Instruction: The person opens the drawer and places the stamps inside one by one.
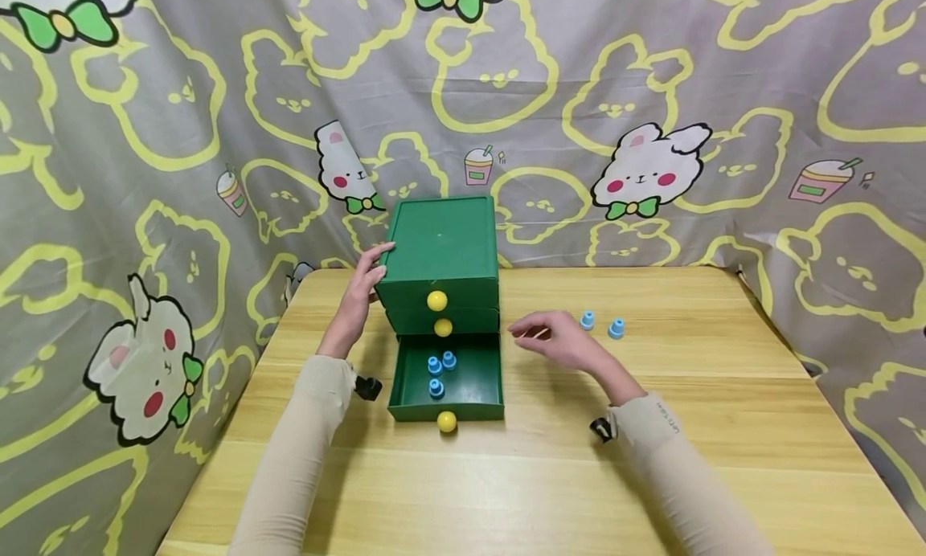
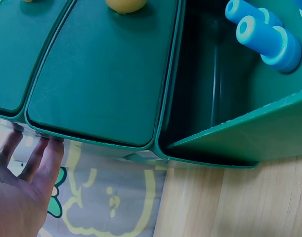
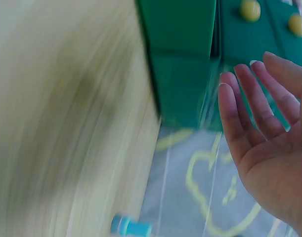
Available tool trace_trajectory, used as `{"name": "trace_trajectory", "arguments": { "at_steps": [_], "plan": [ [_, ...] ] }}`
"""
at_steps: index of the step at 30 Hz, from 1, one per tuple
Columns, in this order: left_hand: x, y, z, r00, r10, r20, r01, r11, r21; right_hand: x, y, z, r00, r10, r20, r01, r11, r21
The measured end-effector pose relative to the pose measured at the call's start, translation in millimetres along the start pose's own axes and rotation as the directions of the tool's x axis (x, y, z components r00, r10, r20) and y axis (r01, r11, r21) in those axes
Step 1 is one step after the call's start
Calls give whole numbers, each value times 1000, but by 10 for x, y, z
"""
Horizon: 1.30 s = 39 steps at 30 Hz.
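Note:
A green three-drawer cabinet [image 1: 441, 243] stands on the table with its bottom drawer [image 1: 477, 383] pulled out. Inside that drawer sit three small blue stepped pegs [image 1: 436, 389], and their wide bases and narrower tops show in the left wrist view. My left hand [image 1: 354, 303] rests its fingers against the cabinet's upper left side, fingers [image 2: 48, 165] extended along the wall. To the right of the cabinet, my right hand [image 1: 555, 339] hovers over the table with nothing in it, its fingers [image 3: 257, 98] loosely bent.
Two more blue pegs, a nearer one [image 1: 616, 329] and one beside it [image 1: 587, 320], stand on the wooden table [image 1: 564, 492] right of my right hand. Yellow ball knobs [image 1: 447, 422] stick out from the drawer fronts. A patterned curtain [image 1: 550, 98] hangs behind and around the table.

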<state>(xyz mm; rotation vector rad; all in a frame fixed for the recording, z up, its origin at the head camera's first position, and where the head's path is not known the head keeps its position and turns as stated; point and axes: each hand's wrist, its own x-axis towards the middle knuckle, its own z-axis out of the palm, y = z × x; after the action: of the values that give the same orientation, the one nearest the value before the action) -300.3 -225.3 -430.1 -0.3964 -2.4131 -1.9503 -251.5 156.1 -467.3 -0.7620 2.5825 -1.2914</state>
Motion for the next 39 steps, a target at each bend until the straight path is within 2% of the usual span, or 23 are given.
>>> {"name": "trace_trajectory", "arguments": {
  "at_steps": [4,9,18,22,28,39],
  "plan": [
    [2,-7,-3,1000,-2,2,2,1000,-1,-48,164,-168,994,54,-94,-54,999,-2],
    [2,1,2,1000,-4,1,4,1000,-6,-96,364,-286,973,113,-201,-115,993,2],
    [-4,16,21,1000,-5,-2,5,1000,-4,-146,626,-354,942,121,-314,-148,987,-64],
    [-4,21,20,1000,-1,0,1,1000,-9,-157,687,-357,935,153,-319,-192,977,-95],
    [-3,18,16,1000,1,0,-1,1000,-4,-155,768,-329,935,237,-262,-272,956,-106],
    [0,0,10,1000,5,-3,-5,1000,-5,-125,844,-263,940,239,-245,-278,951,-137]
  ]
}}
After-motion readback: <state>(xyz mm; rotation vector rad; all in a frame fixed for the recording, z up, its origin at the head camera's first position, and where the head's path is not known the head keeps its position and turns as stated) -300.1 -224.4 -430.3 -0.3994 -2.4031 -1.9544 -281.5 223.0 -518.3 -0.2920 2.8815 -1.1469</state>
